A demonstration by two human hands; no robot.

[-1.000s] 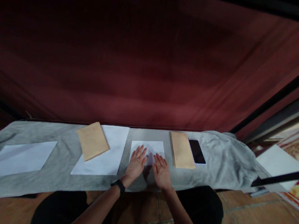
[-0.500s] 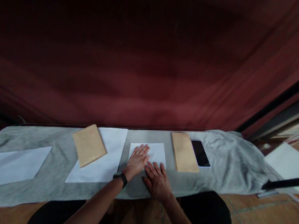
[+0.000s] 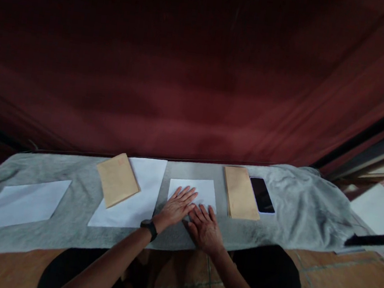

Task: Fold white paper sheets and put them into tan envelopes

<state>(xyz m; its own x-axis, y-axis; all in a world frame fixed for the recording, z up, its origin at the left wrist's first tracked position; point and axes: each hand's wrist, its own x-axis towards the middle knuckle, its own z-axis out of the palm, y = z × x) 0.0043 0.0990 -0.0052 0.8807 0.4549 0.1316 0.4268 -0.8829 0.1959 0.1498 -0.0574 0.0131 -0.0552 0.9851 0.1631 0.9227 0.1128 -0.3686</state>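
A small white sheet of paper (image 3: 193, 189) lies on a grey cloth (image 3: 74, 199) in front of me. My left hand (image 3: 177, 206), with a black band at the wrist, rests flat on the sheet's near left part, fingers spread. My right hand (image 3: 204, 226) lies flat beside it on the sheet's near right corner, fingers stretched out. Neither hand holds anything. The near edge of the sheet is hidden under both hands.
A brown envelope (image 3: 117, 180) lies on a larger white sheet (image 3: 135, 198) to the left. Another white sheet (image 3: 19, 204) is at far left. To the right lie a second brown envelope (image 3: 241, 193) and a black phone (image 3: 262, 195). A dark red curtain (image 3: 186, 77) hangs behind.
My right hand has drawn back toward me and to the left, close beside the left hand. The left hand has stayed flat on the paper, turning slightly to the right.
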